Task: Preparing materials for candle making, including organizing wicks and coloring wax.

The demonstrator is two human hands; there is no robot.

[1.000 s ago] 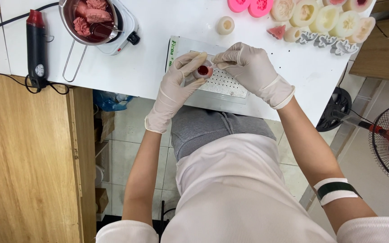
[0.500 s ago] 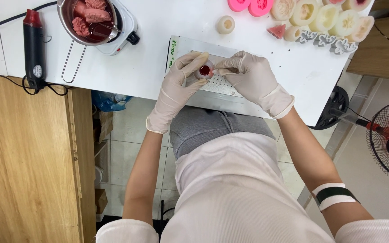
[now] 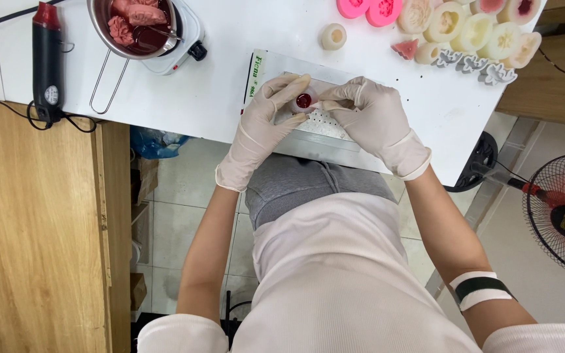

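White tabletop (image 3: 230, 91) fills the head view, a grey perforated mat (image 3: 325, 124) at its near edge with a green-lettered strip on its left end. Above the mat, the gloved left hand (image 3: 266, 121) and gloved right hand (image 3: 371, 114) meet, fingertips pinching a small red round piece (image 3: 303, 100) between them.

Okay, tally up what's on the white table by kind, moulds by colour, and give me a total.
Pink round silicone moulds: 2
Cream-white round moulds: 8, partly cut off by the frame edge
Small red wedge-shaped piece: 1
Steel saucepan of pink wax on a small white hot plate: 1
Black heat gun with red tip: 1
Small clear mould with red filling, held by left hand and right hand: 1
Total: 14
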